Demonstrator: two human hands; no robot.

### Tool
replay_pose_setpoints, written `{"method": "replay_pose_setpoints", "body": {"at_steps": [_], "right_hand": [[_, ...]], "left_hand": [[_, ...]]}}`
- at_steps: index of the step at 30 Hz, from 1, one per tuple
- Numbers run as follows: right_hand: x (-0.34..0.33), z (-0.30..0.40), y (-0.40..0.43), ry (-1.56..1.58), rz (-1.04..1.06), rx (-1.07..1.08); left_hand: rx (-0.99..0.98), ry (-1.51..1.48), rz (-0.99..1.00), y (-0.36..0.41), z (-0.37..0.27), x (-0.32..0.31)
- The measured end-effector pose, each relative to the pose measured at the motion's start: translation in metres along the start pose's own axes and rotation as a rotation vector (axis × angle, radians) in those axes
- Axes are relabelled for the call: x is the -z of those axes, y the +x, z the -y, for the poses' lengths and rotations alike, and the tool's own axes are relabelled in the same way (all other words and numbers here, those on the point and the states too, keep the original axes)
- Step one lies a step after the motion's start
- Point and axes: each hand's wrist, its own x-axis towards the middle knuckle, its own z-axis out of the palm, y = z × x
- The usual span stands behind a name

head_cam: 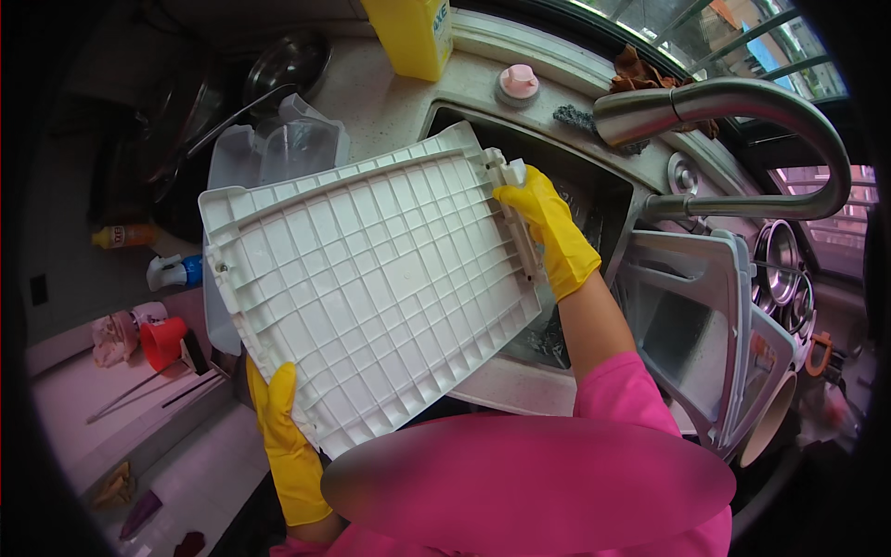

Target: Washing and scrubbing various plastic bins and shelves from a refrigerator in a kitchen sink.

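Note:
A white ribbed plastic panel (390,271) is held up in front of me, tilted, its grid of ribs facing the camera. My left hand (282,432), in a yellow rubber glove, grips its lower left edge with the thumb on the near side. My right hand (550,230), gloved the same way, grasps the right edge beside a hinge-like strip (515,223). The panel's right end overlaps the dark sink basin (598,202) and hides part of it. Behind its upper left edge stand clear plastic bins (303,143), partly covered.
A curved metal faucet (759,97) arches over the sink's right side. Framed shelf panels (686,306) lean at the right. Along the back counter are a yellow jug (411,42), a pink-handled scrubber (518,83) and steel wool (574,117). A spray bottle (174,271) and a metal wok (289,69) are leftward.

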Motion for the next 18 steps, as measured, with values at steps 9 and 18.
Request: {"method": "replay_pose_setpoints", "body": {"at_steps": [9,18], "right_hand": [[-0.012,-0.030,0.015,0.022,-0.100,0.166],[0.014,-0.068,0.007,0.721,0.163,0.129]], "left_hand": [[0.028,-0.013,-0.051,-0.001,-0.025,-0.020],[-0.005,0.007,-0.034,-0.018,-0.030,-0.014]]}}
